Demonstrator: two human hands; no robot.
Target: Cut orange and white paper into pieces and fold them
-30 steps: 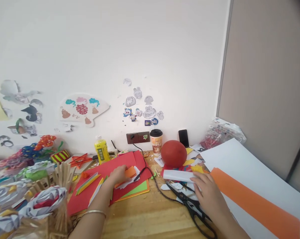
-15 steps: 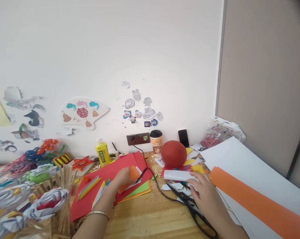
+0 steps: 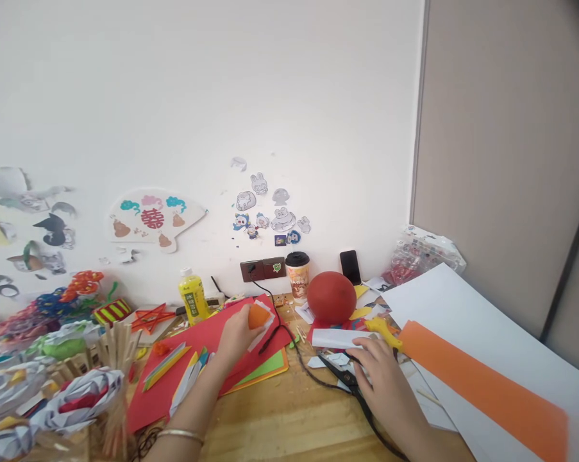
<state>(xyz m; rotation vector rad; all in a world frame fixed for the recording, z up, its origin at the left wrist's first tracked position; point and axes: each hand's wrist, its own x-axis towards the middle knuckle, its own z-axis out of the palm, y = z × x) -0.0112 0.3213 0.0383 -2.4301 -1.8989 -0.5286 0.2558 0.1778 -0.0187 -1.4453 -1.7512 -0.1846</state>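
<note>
My left hand [image 3: 238, 333] is closed on a small orange paper piece [image 3: 259, 316], with white paper showing behind it, above the red paper sheets [image 3: 174, 369]. My right hand [image 3: 378, 378] reaches over the black scissors [image 3: 340, 372], its fingers bent and partly spread near the right end of a folded white paper strip [image 3: 340, 338]. Its fingertips are partly hidden, so what they touch is unclear. A yellow tool [image 3: 384, 330], likely a glue gun, lies just beyond that hand.
A red balloon [image 3: 331, 297], lidded cup [image 3: 297, 279] and yellow bottle [image 3: 193, 298] stand at the back. Orange paper [image 3: 486, 388] lies on white sheets at right. A black cable [image 3: 299, 359] crosses the middle; paper crafts [image 3: 77, 401] crowd the left.
My left hand has lifted the orange and white paper up from the sheets. My right hand has shifted slightly left and covers more of the scissors. The view has turned a little right.
</note>
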